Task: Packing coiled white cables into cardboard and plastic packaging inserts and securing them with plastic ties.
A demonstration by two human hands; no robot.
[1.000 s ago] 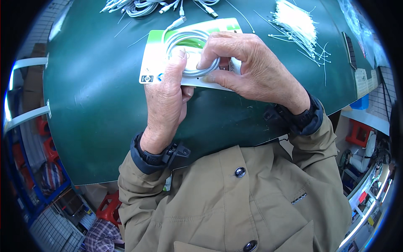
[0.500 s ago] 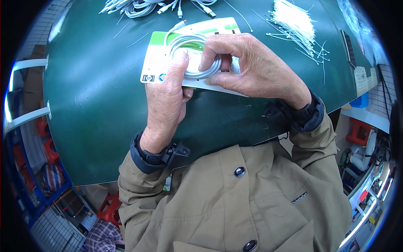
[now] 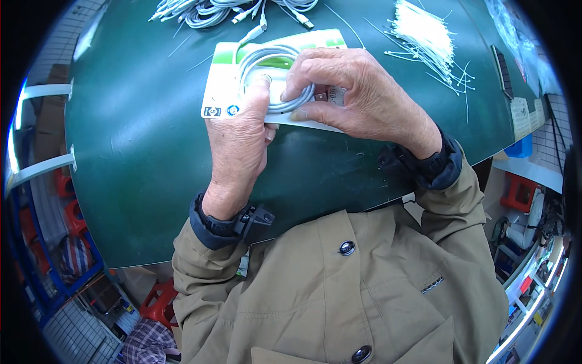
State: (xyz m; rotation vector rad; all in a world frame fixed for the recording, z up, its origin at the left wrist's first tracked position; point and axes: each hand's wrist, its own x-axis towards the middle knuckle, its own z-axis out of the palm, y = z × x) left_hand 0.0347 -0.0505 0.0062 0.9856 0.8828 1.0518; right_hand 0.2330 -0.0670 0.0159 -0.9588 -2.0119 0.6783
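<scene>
A coiled white cable (image 3: 273, 53) lies against a white and green packaging card (image 3: 222, 83), its plug (image 3: 253, 34) poking out past the card's far edge. My left hand (image 3: 237, 133) is closed on the card from the near left, its thumb pressing inside the coil and its fingers behind the card. Curled over the coil's right side, my right hand (image 3: 357, 91) pinches the cable between thumb and fingers. Both wrists carry dark bands. What lies under the right fingers is partly hidden.
At the far edge of the green table (image 3: 139, 170) sits a pile of white cables (image 3: 206, 13). A bundle of white cable ties (image 3: 422, 36) lies at the far right, with a few loose ones around. Clear plastic (image 3: 515, 36) covers the right corner.
The right hand has moved slightly left along the coil, uncovering more of the card beside it. The card and coil have tilted and shifted a little; the left hand keeps its hold.
</scene>
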